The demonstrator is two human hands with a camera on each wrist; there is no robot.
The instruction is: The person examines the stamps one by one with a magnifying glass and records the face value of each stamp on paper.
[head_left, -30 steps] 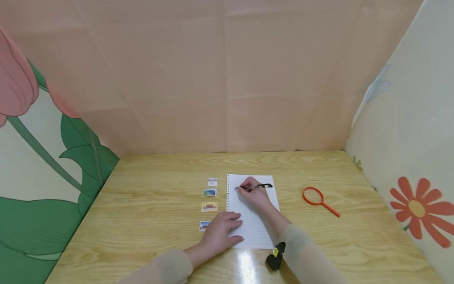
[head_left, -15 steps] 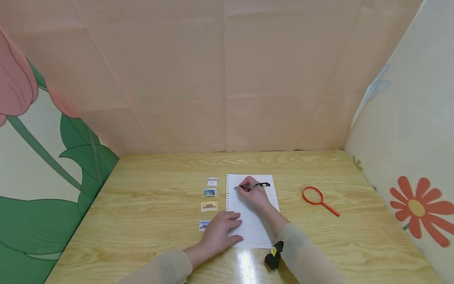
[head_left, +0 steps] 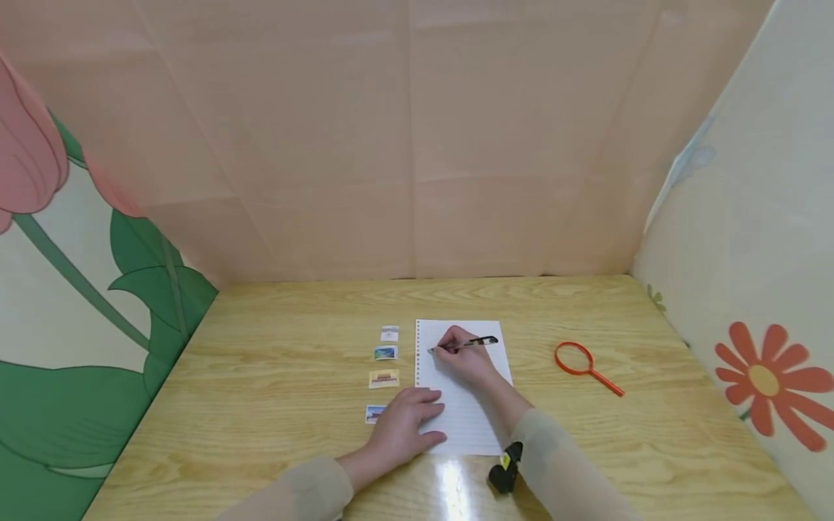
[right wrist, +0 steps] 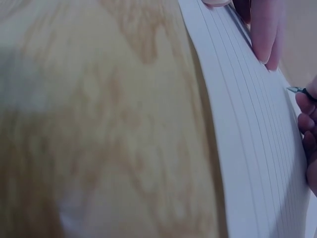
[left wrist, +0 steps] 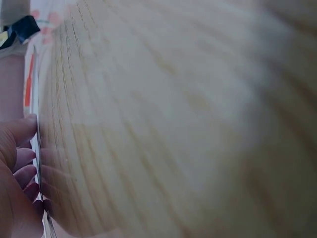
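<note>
A sheet of lined paper (head_left: 472, 427) with punched holes down its left edge lies on the wooden table. My right hand (head_left: 468, 359) rests on its upper half and pinches a dark pen (head_left: 478, 341), whose tip meets the paper near the left margin. In the right wrist view the pen tip (right wrist: 295, 89) shows at the right edge. Across the lower left of the sheet my left hand (head_left: 407, 425) lies with fingers spread, resting on the paper. It partly covers the lowest small picture card (head_left: 374, 413). Any writing is too small to make out.
Left of the paper, more small picture cards stand in a column: a yellow one (head_left: 384, 378), a blue-green one (head_left: 386, 352) and a pale one (head_left: 389, 333). A red magnifying glass (head_left: 604, 381) lies to the right. A black device (head_left: 505, 469) sits at my right cuff.
The pen tip has shifted slightly left and down on the paper, with small movements of my right hand. My left hand has stayed in place.
</note>
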